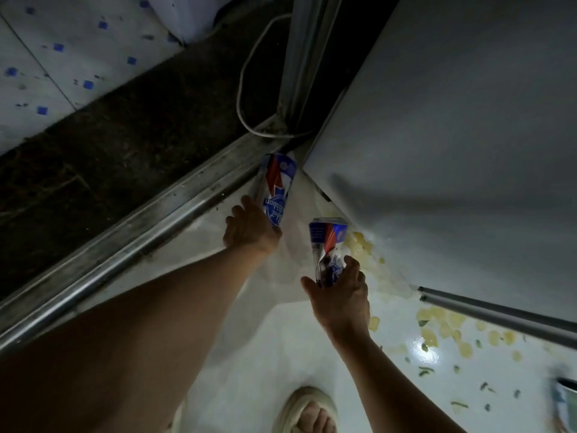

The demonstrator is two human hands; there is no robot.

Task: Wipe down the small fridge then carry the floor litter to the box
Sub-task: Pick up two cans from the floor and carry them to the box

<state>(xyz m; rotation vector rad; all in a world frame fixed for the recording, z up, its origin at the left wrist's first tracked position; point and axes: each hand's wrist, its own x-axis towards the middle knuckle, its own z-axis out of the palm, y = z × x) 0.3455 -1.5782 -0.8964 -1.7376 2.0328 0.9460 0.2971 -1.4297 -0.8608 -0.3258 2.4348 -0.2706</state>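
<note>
Both hands low over white floor (281, 354), each w/ a can. Left hand (249, 228) fingers (239, 210) wrapped round lower end of blue/red/white can (278, 189), its far end pointing past fingertips toward metal door track (150, 226) & fridge corner. Right hand (340, 295) fingers (351, 267) closed on crumpled can (326, 245), crushed in the middle, top end up beyond the fingers, just beside white fridge (452, 135). Yellowish chip bits & green scraps (443, 329) scattered on floor right of right-hand fingers. White cord (242, 89) looped beyond left can. Sandalled foot (309, 410) below right wrist
</note>
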